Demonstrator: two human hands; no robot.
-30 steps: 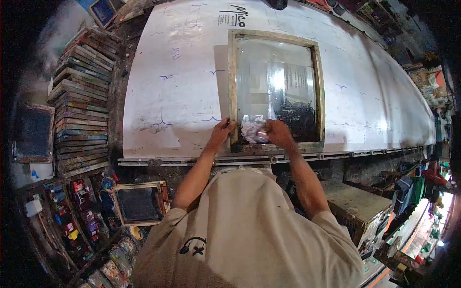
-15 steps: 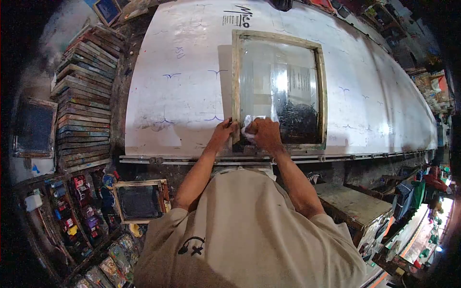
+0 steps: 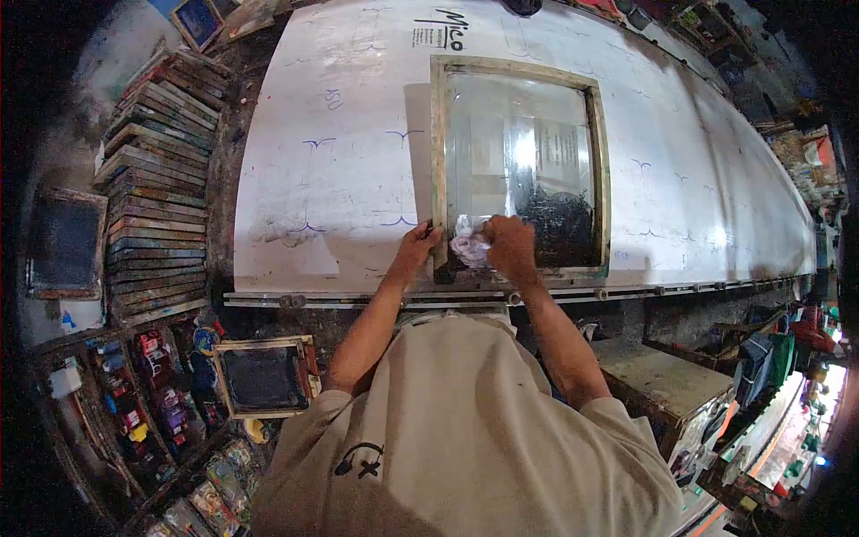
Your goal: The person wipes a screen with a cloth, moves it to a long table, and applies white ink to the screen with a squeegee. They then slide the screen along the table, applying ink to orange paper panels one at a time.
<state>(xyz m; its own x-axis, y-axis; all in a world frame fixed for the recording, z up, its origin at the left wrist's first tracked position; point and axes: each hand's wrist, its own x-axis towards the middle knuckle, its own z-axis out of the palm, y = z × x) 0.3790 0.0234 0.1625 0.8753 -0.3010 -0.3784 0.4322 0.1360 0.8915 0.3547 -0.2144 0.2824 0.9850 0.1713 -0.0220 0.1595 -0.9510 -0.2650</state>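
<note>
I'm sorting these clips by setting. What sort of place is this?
Likely a screen-printing workshop: a wood-framed screen lies on a long white table, a stack of similar frames stands beside it, and the right hand presses a rag on the screen.

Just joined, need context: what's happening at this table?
A person leans over a long white table. Their left hand holds the near-left corner of a wooden screen frame lying flat on it; the right hand presses a crumpled white rag onto the mesh just inside that corner. A dark patch covers the mesh further right.
</note>
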